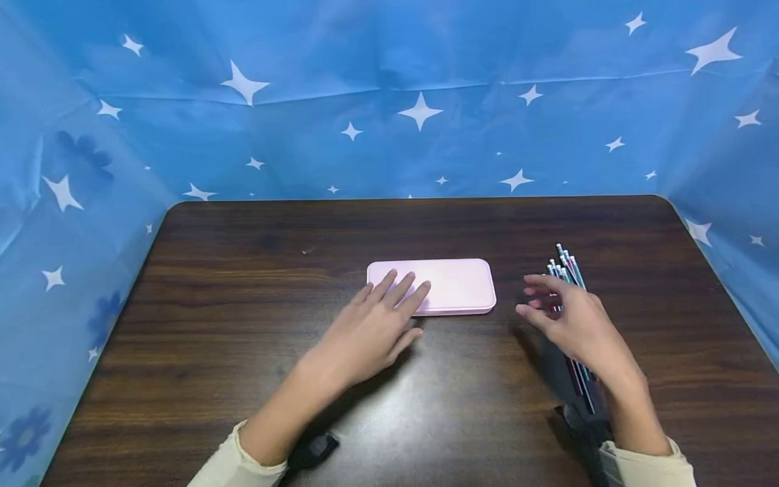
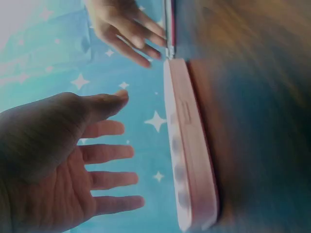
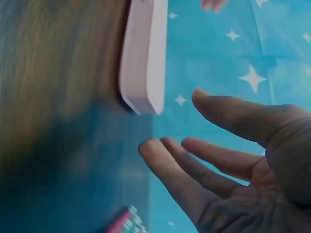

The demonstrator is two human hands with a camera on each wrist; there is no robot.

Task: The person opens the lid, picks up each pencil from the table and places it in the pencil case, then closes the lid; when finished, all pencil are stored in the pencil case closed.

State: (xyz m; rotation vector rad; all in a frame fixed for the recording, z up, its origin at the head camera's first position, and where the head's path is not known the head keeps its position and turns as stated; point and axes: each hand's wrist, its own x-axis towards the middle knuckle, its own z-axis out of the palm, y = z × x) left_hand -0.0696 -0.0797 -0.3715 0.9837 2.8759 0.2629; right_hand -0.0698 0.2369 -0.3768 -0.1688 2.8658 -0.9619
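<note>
A pink pencil case (image 1: 459, 285) lies closed and flat near the middle of the table. My left hand (image 1: 372, 333) is spread over its left part; the left wrist view shows a gap between the straight fingertips and the case (image 2: 197, 155). Several thin pencils (image 1: 573, 270) with pale ends lie in a bunch on the right. Above them hovers my right hand (image 1: 581, 331), fingers loosely bent and thumb apart, with nothing in its grasp. It hides the middle of the bunch. In the right wrist view only a few pencil ends (image 3: 129, 224) show, below the fingers.
The dark wooden table (image 1: 243, 325) has rounded far corners. A blue curtain with white stars (image 1: 377, 149) hangs behind it and along both sides. Dark straps or devices (image 1: 313, 452) sit at both wrists, below light sleeves.
</note>
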